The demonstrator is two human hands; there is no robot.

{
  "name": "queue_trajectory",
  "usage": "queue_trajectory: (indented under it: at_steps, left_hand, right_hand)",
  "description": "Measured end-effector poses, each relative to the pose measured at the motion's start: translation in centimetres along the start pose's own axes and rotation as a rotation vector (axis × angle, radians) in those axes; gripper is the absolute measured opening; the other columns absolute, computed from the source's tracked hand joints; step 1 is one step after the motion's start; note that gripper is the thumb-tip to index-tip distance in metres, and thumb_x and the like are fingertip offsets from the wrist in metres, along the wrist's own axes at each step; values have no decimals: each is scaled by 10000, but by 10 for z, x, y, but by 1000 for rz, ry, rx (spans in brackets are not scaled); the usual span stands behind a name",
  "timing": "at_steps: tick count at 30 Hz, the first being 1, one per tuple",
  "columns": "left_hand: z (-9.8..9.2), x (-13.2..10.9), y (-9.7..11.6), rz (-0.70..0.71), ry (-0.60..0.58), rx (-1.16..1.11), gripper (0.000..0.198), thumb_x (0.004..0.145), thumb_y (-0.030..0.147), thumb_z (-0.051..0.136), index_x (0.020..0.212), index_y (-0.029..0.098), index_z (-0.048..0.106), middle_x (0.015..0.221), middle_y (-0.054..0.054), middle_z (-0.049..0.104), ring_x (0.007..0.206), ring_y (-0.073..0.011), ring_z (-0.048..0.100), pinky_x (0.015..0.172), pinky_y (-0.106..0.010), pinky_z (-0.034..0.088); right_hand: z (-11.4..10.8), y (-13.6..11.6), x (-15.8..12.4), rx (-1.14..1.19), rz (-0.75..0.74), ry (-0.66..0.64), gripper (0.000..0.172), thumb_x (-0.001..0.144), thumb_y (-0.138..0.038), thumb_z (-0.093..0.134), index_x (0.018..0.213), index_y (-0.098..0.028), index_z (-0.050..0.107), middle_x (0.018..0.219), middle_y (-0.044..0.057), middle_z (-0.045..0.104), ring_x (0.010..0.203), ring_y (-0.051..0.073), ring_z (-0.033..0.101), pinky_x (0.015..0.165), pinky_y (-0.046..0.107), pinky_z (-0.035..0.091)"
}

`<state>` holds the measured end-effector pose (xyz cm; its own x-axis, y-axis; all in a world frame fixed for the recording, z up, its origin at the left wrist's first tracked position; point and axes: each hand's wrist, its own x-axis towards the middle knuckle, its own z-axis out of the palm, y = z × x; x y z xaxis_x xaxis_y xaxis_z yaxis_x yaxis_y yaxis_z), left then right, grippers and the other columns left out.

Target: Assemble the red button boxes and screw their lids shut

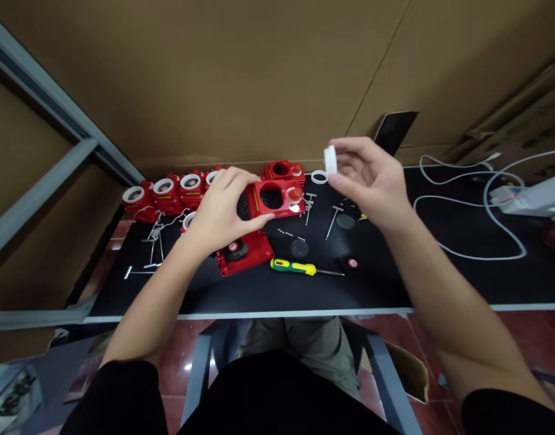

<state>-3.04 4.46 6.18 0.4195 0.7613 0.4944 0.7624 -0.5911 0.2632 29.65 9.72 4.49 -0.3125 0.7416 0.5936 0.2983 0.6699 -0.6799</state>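
Black tabletop [377, 290]: white ring [330, 161] raised above it, pinched in right hand [370, 178].
Left hand [225, 208] grips red housing [284, 209], beyond red base [255, 252] and screwdriver [307, 269], partly hiding the row of red units [167, 199] at left.

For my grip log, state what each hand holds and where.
The left hand holds a red housing by its left end; the right hand, a white round piece by its rim.

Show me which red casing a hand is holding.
The red casing in the left hand, between thumb and fingers; the other red casings rest on the black tabletop.
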Motion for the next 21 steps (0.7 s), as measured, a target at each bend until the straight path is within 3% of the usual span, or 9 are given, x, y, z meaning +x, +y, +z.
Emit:
queue_trajectory:
  at_steps: [4,7,11,16,21]
  left_hand:
    - [4,-20,-9,-39,26,-36,544,1020,537,838,1422,201,693,1369,-123,788,1229,-316,753,1090,-461,635]
    - [6,-30,-7,-34,66,-72,562,1020,564,842,1424,202,696,1317,-100,807,1084,-268,779,956,-390,658]
    - [9,-30,-1,71,104,-60,551,1053,543,821,1431,168,678,1361,-132,821,1208,-306,805,1041,-417,663]
    - [10,-31,6,192,8,-23,520,1091,503,810,1468,178,660,1423,-166,818,1279,-345,788,1126,-490,648]
    - [11,-32,10,196,3,31,530,1106,517,801,1499,192,657,1433,-160,817,1281,-365,791,1129,-527,646]
  right_hand:
    - [15,-28,-25,-7,-205,-43,428,1031,-312,814,1451,-281,733,1385,170,711,1263,339,736,856,465,691]
    - [29,-37,-38,-51,-281,-74,466,1005,-298,861,1448,-301,718,1310,133,743,1164,323,744,819,467,664]
    - [41,-37,-45,-218,-338,-28,530,1046,-282,858,1541,-293,670,1348,150,771,1222,348,770,904,502,683]
    - [42,-37,-46,-320,-350,-73,534,1126,-296,791,1628,-300,609,1484,164,796,1391,368,770,1153,583,644]
    - [44,-40,-46,-304,-392,-156,450,1150,-287,774,1575,-265,629,1519,151,809,1413,323,770,1179,535,615]
